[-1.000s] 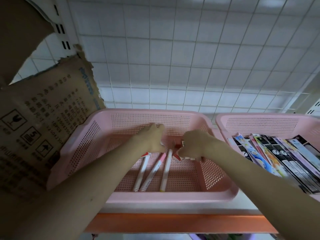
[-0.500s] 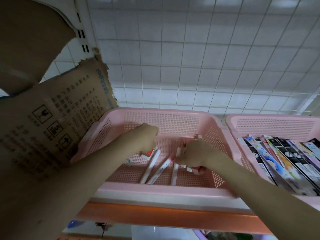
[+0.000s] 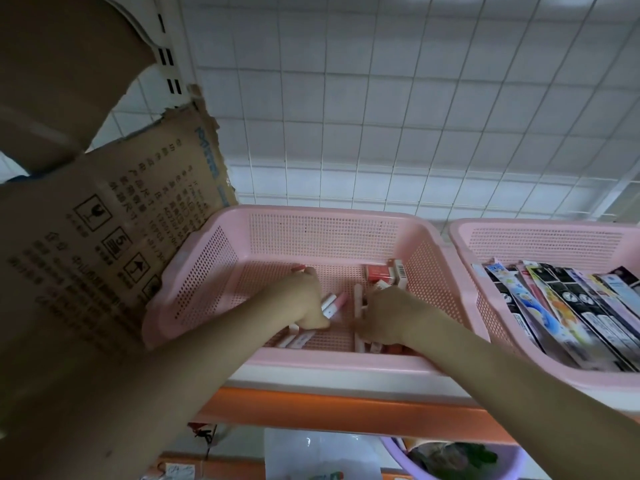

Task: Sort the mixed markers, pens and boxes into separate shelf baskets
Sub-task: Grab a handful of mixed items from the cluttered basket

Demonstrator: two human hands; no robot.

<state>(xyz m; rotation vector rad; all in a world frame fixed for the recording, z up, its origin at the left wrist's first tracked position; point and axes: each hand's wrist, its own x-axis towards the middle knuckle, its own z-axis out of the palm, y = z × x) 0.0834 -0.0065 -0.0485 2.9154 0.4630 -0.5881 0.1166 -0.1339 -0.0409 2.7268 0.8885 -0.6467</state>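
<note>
A pink mesh basket (image 3: 322,216) sits on the shelf, and both my hands are inside it. My left hand (image 3: 301,301) curls over white markers with pink caps (image 3: 333,306); their ends stick out on both sides of it. My right hand (image 3: 391,318) grips an upright-lying white marker (image 3: 358,297) beside them. Small red and white boxes (image 3: 382,273) stand in the basket's back right corner, just beyond my right hand. More marker ends near the front wall are partly hidden by my wrists.
A second pink basket (image 3: 540,226) on the right holds several long packaged pens (image 3: 568,306). A torn cardboard box (image 3: 104,237) leans against the left side. White wire grid (image 3: 381,116) backs the shelf. Below the orange shelf edge (image 3: 346,407) sits a purple basin (image 3: 512,462).
Both hands have drawn back toward the basket's front wall with the markers under them. The red and white boxes in the back right corner now show. The view has shifted right and down.
</note>
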